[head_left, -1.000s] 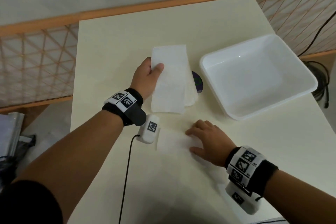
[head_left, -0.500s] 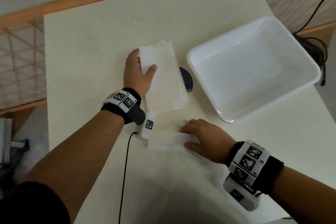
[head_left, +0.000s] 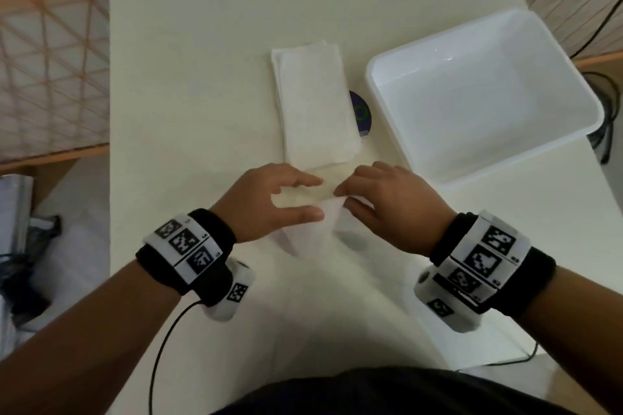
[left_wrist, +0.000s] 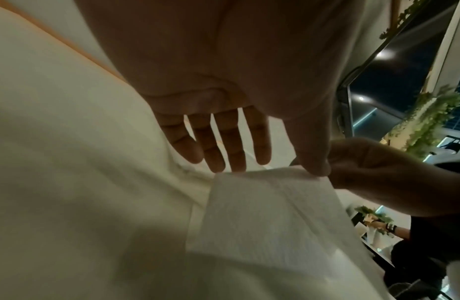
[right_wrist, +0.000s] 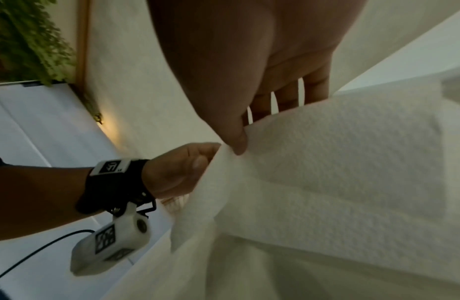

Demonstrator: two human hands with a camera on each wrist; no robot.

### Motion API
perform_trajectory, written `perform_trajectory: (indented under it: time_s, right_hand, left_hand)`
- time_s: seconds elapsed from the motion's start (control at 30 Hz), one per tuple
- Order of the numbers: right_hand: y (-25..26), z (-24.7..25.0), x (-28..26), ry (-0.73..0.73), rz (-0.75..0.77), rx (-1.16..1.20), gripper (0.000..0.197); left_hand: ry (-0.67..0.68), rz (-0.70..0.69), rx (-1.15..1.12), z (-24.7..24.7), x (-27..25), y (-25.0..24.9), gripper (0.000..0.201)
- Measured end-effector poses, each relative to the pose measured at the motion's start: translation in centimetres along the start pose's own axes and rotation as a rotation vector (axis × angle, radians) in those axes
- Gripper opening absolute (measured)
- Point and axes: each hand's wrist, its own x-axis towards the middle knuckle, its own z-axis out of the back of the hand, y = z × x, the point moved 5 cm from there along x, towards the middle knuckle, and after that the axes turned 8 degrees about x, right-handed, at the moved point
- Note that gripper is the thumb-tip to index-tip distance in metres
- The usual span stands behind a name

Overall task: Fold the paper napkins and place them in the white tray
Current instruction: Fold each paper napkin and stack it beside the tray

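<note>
One white paper napkin (head_left: 317, 229) is raised off the cream table (head_left: 202, 77) just in front of me. My right hand (head_left: 342, 198) pinches its upper edge, thumb in front and fingers behind, as the right wrist view shows (right_wrist: 247, 132). My left hand (head_left: 315, 197) faces it with thumb and index finger spread apart; the thumb tip touches the napkin (left_wrist: 262, 213) while the fingers stay straight. A stack of napkins (head_left: 313, 101) lies beyond both hands. The white tray (head_left: 472, 94) stands to the stack's right with nothing in it.
A purple disc (head_left: 361, 114) peeks out from under the stack's right side. A wooden rail with netting (head_left: 50, 61) borders the table on the left. Dark cables (head_left: 603, 131) hang past the tray's right corner. A black cable (head_left: 158, 354) trails from my left wrist.
My left hand let go of the stack and came down to the near napkin. My right hand, which lay flat on that napkin, now pinches it and has lifted its edge.
</note>
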Motion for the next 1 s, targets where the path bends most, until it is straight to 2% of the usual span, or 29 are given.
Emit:
perform_trajectory:
  time_s: [0.17,0.27,0.33,0.43,0.5,0.57,0.63,0.77,0.83,0.93,1.0]
  right_hand:
    - [1.9,-2.9,-3.7,0.064,0.092,-0.101,0.018]
    - [2.5,-5.4,-6.1,0.083,0.115,-0.118,0.018]
    - [2.7,-6.9,-7.2,0.108,0.094,-0.103,0.022]
    - [3.0,-8.4,-8.4,0.159,0.066,-0.089,0.035]
    - [3.3,-9.0,-9.0,0.225,0.056,-0.077,0.045]
    - [3.2,-9.0,-9.3,0.251,-0.017,-0.036,0.059]
    - [2.5,-8.6,-9.2,0.173,-0.108,0.002,0.061]
    - [0.5,-7.6,-7.7,-0.054,-0.208,-0.059,0.032]
    - [-0.5,-7.5,-6.3,-0.074,-0.268,-0.077,0.039]
    - [-1.3,-7.7,-4.5,0.002,-0.331,-0.112,0.054]
    - [-1.6,-7.5,-3.9,0.011,-0.360,-0.138,0.057]
  left_hand:
    - [0.031,-0.024,-0.012,-2.6,-5.2,1.4,0.039]
    - [0.023,-0.061,0.025,-4.2,-7.2,2.4,0.041]
    - [0.019,-0.133,0.128,-5.4,-7.6,2.9,0.044]
    - [0.086,-0.234,0.405,-7.2,-7.5,3.2,0.050]
    - [0.120,-0.229,0.559,-7.9,-7.2,3.4,0.059]
    - [0.110,-0.220,0.649,-8.1,-7.1,3.2,0.068]
    - [0.117,-0.205,0.704,-8.2,-7.3,3.0,0.078]
    - [0.125,-0.162,0.730,-8.4,-7.4,3.1,0.084]
    - [0.137,-0.163,0.741,-8.6,-7.4,3.0,0.081]
    - [0.155,-0.179,0.798,-8.5,-7.6,2.8,0.078]
    - [0.120,-0.211,0.781,-8.4,-8.2,2.5,0.071]
